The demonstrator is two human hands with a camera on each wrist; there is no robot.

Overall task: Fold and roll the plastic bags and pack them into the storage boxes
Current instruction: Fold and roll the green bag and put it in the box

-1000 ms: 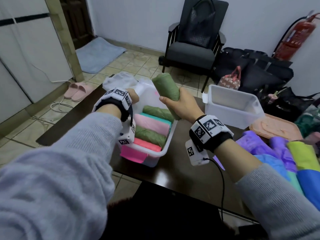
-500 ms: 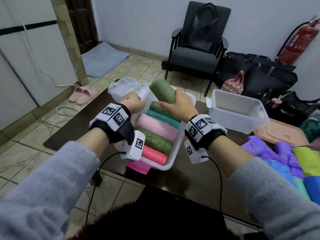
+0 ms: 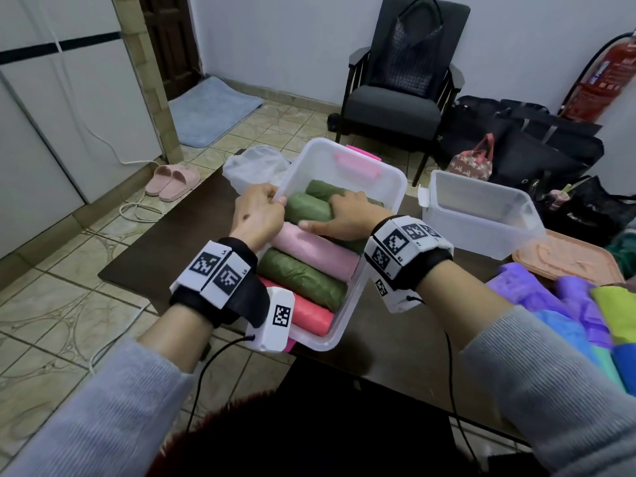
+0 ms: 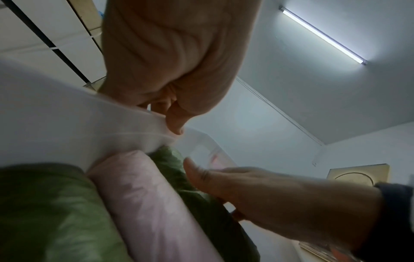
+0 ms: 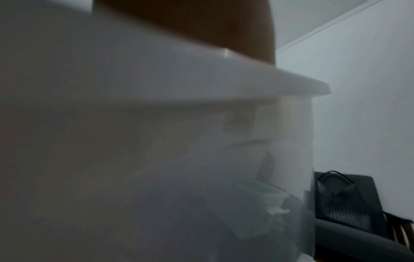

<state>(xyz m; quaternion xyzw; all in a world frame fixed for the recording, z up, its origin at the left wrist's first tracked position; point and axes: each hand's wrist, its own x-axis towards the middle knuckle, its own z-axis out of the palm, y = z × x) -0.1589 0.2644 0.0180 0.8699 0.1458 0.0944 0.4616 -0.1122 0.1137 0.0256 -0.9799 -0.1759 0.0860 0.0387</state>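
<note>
A clear storage box (image 3: 389, 187) with a pink latch stands on the dark table (image 3: 165, 242). It holds rolled bags side by side: red (image 3: 309, 315), green (image 3: 303, 284), pink (image 3: 316, 249) and another green roll at the far end (image 3: 323, 189). My right hand (image 3: 344, 215) lies over a green roll (image 3: 306, 208) inside the box, thumb on its near side, fingers curled over the far side. My left hand (image 3: 265, 208) pinches the box's left rim (image 4: 89, 124). The right wrist view shows only the blurred box wall (image 5: 156, 141).
A second clear box (image 3: 481, 208) stands to the right with nothing seen inside, and a salmon lid (image 3: 564, 259) lies beside it. Unfolded purple, blue, green and yellow bags (image 3: 568, 304) are piled at the right edge. A white bag (image 3: 254, 166) lies behind the box. A chair (image 3: 395, 98) stands beyond the table.
My right hand has brought the green roll down from above the box into it, beside the pink roll. My left hand has stayed at the box's left rim.
</note>
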